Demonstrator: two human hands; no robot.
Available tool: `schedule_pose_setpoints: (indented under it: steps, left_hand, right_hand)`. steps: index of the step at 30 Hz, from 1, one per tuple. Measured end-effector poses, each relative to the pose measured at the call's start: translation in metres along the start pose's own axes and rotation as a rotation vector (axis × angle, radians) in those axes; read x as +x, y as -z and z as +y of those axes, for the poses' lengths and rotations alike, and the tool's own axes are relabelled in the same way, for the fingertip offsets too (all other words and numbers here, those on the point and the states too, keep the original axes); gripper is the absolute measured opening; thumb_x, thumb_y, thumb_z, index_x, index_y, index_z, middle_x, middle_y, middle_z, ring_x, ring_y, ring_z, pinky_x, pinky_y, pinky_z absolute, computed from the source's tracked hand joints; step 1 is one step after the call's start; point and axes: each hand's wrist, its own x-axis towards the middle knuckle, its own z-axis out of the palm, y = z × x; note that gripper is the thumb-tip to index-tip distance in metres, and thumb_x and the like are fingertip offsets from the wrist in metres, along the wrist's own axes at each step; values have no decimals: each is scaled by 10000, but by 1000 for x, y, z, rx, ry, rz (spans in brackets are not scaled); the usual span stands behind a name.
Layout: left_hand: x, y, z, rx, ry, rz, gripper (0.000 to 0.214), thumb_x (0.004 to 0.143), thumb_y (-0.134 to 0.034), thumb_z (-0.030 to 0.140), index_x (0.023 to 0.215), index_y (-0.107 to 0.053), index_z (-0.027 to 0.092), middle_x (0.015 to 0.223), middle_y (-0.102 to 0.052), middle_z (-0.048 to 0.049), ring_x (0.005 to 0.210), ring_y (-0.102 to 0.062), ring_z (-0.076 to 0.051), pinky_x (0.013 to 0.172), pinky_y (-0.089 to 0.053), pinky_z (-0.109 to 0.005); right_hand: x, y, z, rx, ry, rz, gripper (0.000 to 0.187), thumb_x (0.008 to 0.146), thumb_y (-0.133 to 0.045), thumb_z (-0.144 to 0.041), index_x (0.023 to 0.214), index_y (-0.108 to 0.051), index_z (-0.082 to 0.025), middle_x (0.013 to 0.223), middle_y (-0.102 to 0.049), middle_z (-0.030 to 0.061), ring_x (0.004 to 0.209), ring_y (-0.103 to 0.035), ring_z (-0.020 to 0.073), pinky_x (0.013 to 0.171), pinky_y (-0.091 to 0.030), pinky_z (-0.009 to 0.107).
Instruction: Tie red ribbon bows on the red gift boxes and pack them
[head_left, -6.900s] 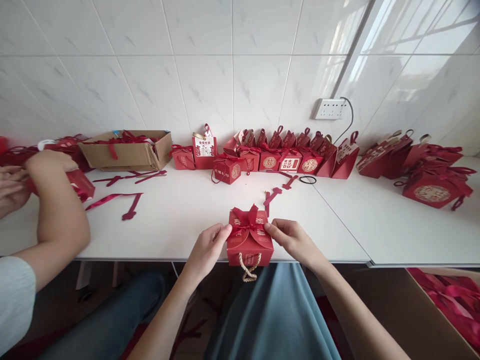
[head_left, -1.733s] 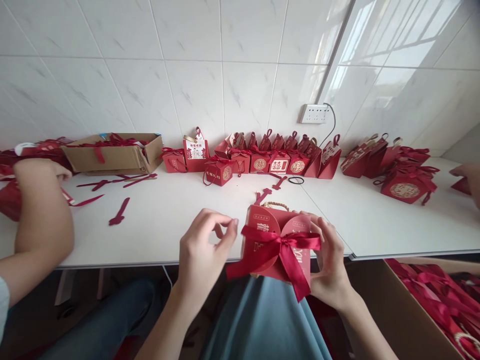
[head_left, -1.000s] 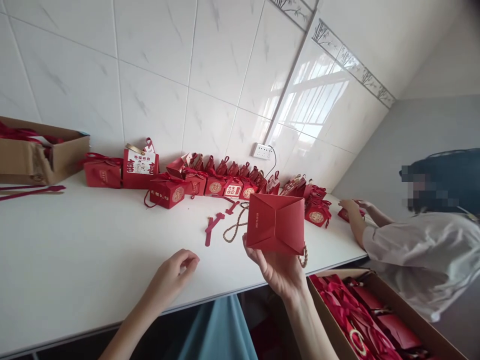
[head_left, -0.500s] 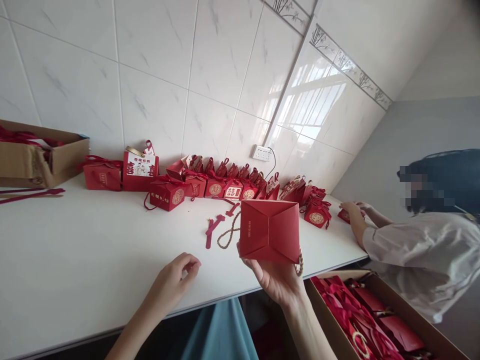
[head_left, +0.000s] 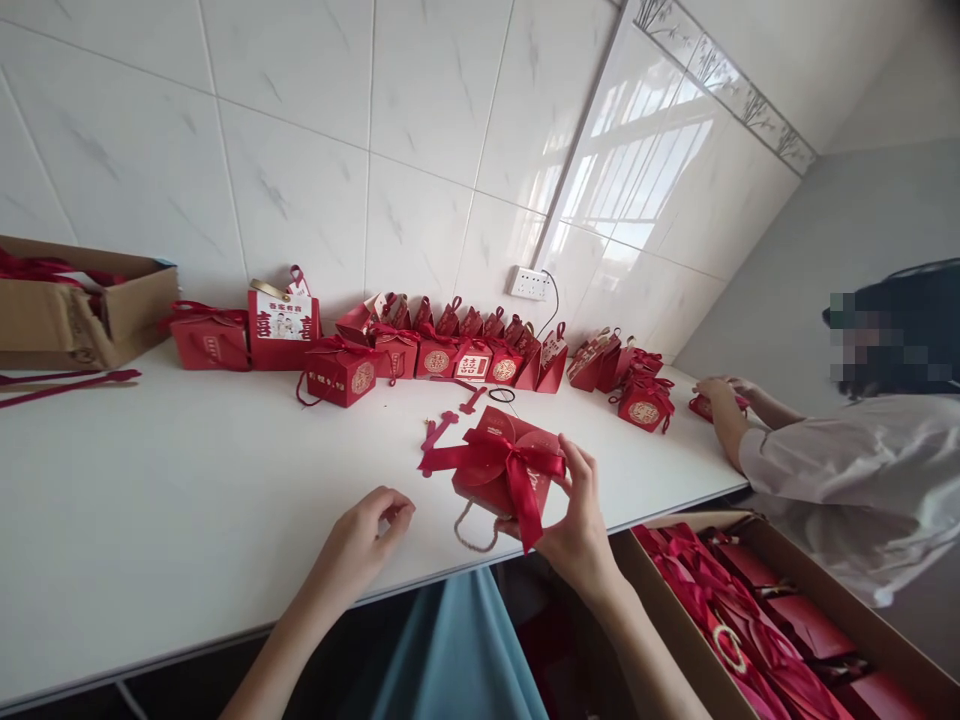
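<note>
My right hand [head_left: 579,530] grips a small red gift box [head_left: 491,482] above the front part of the white table [head_left: 187,520], thumb and fingers on its right side. A red ribbon bow [head_left: 517,460] is tied over the box's top. From its near side hangs a twisted gold cord handle [head_left: 476,535]. My left hand [head_left: 373,532] hovers left of the box, apart from it, with fingers loosely curled in to the thumb and nothing in them. Dark red strips [head_left: 442,430] lie on the table just behind the box, beside a black ring-shaped band [head_left: 502,396].
Several red gift boxes [head_left: 435,358] stand in a row along the tiled wall. A cardboard box [head_left: 127,315] with red ribbons is at far left. Below the table's right edge, an open carton [head_left: 701,635] holds more red boxes. At right, another person's hands [head_left: 716,388] hold a red box.
My right hand has turned the gift box from its plain underside to its bowed top and lowered it slightly. My left hand has barely moved. The view has shifted a little.
</note>
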Motion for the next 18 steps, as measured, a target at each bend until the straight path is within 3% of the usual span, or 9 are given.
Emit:
schedule_pose_setpoints:
  steps: [7,11,15,18]
  left_hand:
    - [0,2,4,16,-16,19,245,833,-442,399,765,-598,222,802,-680,-1,781,-644,-169,698,-494,-221]
    - [0,3,4,30,-9,7,266,835,-440,420,767,-607,224,821,-681,0,796,-641,-162,708,-496,-210]
    - [0,4,0,54,-1,9,301,826,-440,466,765,-612,226,817,-682,0,784,-644,-161,680,-505,-203]
    - [2,3,-5,52,6,19,308,808,-455,489,763,-619,233,820,-683,3,783,-646,-160,680,-510,-198]
  right_hand:
    - [-12,-3,8,-115,57,-86,976,665,-757,-334,1426,-147,-286,1272,-332,152,1168,-457,324,869,-517,507]
    - [-17,1,22,-109,4,-72,938,653,-765,-342,1406,-210,-274,1288,-336,157,1183,-451,322,886,-505,514]
    - [-15,14,41,159,-300,58,903,606,-776,-453,1354,-303,-273,1307,-403,142,1170,-490,309,910,-487,514]
    - [-12,29,49,531,-567,93,695,734,-521,-675,1273,-440,-244,1179,-577,124,1082,-579,302,893,-491,512]
